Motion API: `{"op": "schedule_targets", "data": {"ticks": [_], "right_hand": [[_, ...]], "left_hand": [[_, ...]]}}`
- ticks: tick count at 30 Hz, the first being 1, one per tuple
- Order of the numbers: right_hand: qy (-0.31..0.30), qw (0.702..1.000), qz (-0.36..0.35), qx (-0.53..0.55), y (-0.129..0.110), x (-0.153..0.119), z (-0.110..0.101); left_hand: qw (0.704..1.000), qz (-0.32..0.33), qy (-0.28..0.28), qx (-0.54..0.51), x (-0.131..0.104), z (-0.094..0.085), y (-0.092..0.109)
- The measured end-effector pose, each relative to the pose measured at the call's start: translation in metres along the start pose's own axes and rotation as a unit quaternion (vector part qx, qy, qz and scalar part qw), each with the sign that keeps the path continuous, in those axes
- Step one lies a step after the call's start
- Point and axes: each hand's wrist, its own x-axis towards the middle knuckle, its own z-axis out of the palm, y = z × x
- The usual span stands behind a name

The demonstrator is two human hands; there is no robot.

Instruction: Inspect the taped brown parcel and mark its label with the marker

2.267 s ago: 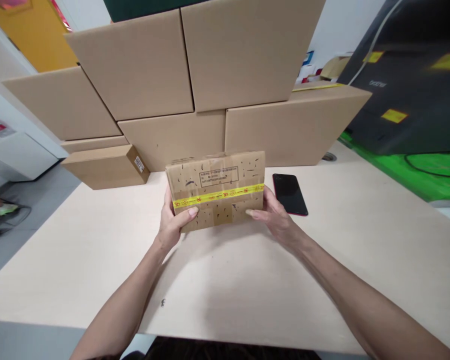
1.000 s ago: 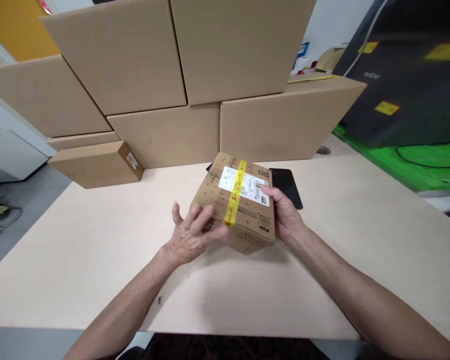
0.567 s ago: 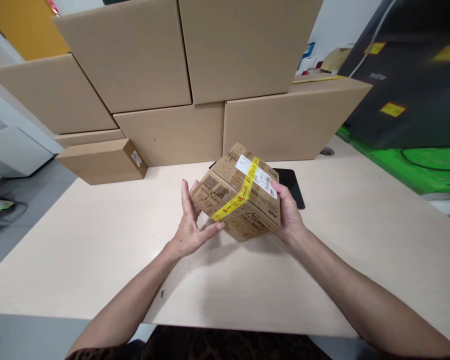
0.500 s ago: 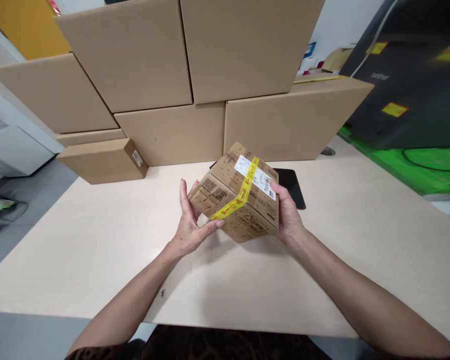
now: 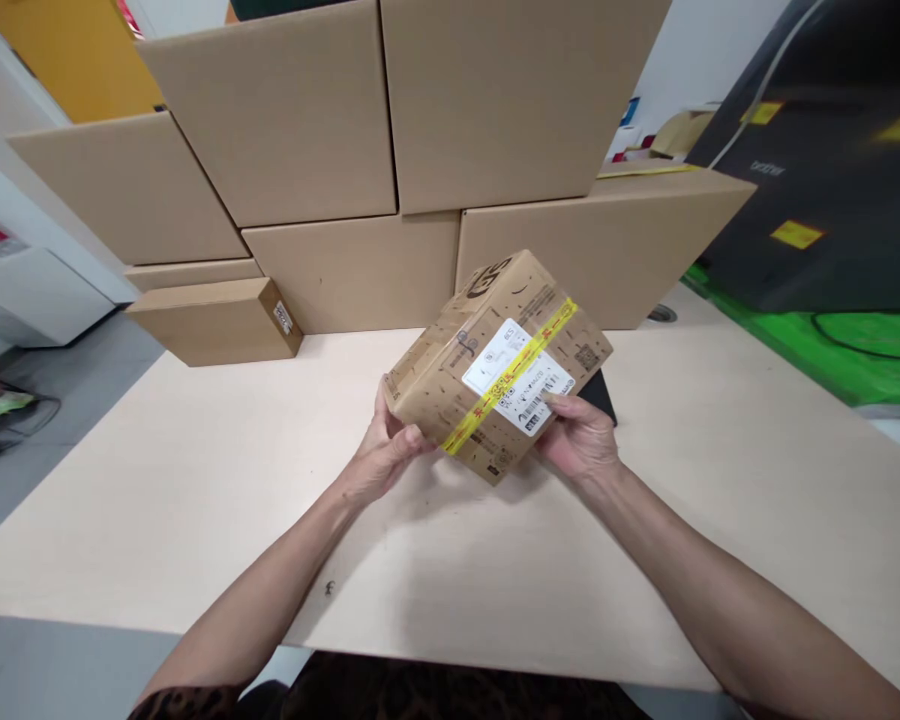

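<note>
A patterned brown cardboard box (image 5: pixel 450 370) is held tilted above the table, between both hands. Yellow printed tape (image 5: pixel 465 428) runs across it and over a white shipping label (image 5: pixel 504 355). My left hand (image 5: pixel 386 455) grips the box's lower left corner, thumb at the near edge and the other fingers mostly hidden behind. At the lower right, my right hand (image 5: pixel 581 440) closes on the box with its thumb near the label; its other fingers are partly underneath. Behind the box and right hand lies a flat black device (image 5: pixel 604 398), mostly covered.
Large plain cartons (image 5: pixel 270 120) are stacked along the far side of the pale table (image 5: pixel 217 480). A smaller flat carton (image 5: pixel 210 325) stands at the left front of the stack. On the right is a dark panel (image 5: pixel 817 170) with yellow stickers above a green surface (image 5: pixel 817 350).
The box has been turned in my hands, so its labelled face now points more toward me and another printed side shows. My left fingers have closed in around its corner.
</note>
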Motion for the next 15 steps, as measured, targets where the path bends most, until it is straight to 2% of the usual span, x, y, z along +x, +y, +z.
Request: {"op": "schedule_targets", "data": {"ticks": [3, 6, 9, 12, 15], "right_hand": [[-0.016, 1.000, 0.012, -0.008, -0.002, -0.003, 0.006], [-0.042, 0.999, -0.001, -0.001, -0.004, -0.007, 0.014], [-0.071, 0.997, -0.002, 0.010, -0.005, -0.009, 0.018], [-0.073, 0.997, 0.018, 0.018, -0.004, -0.008, 0.015], [-0.092, 0.995, 0.022, 0.029, -0.002, -0.004, 0.007]], "left_hand": [[0.998, 0.050, 0.023, 0.014, 0.001, 0.001, 0.000], [0.985, 0.121, 0.061, 0.109, 0.002, -0.003, -0.001], [0.954, 0.191, 0.068, 0.222, 0.001, -0.010, -0.004], [0.922, 0.247, 0.071, 0.289, 0.003, -0.018, -0.009], [0.872, 0.321, 0.058, 0.366, 0.008, -0.029, -0.017]]}}
